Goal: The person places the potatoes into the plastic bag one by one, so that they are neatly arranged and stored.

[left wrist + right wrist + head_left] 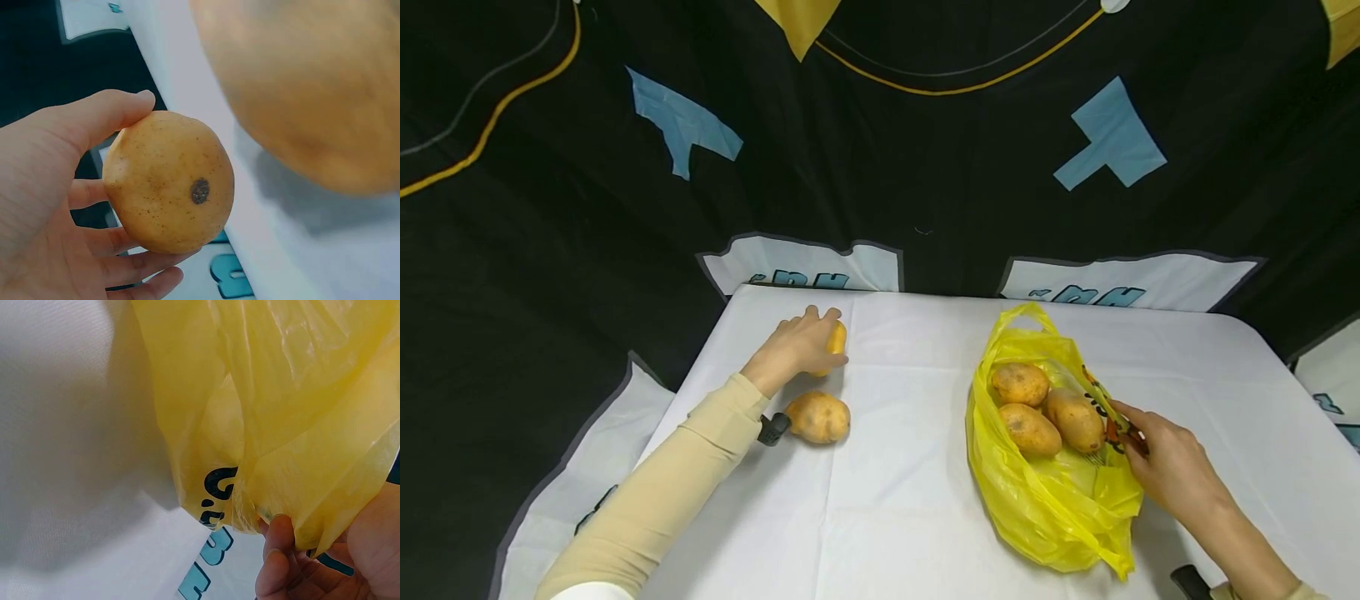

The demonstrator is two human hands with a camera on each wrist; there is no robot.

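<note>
A potato (pixel 169 181) was held by the left hand (pixel 797 346) near the far left edge of the bench (pixel 895 483); its thumb and fingers (pixel 125 269) were curled round it, and a dark spot was shown on its skin. Whether the bench was touched by this potato could not be told. A second potato (pixel 817 417) was set on the bench just beside it, on the near side, untouched by either hand.

Well apart, to the right, a yellow plastic bag (pixel 1011 508) was laid with its mouth open. Three potatoes (pixel 1030 430) were gathered inside, close together. The bag's right edge was pinched by the thumb and fingers of the right hand (pixel 1172 462), near some printed dark lettering (pixel 219 487).

The left arm was covered by a beige sleeve (pixel 677 475). Behind the bench, a black cloth (pixel 880 192) was hung, marked with blue shapes (pixel 1112 137).
</note>
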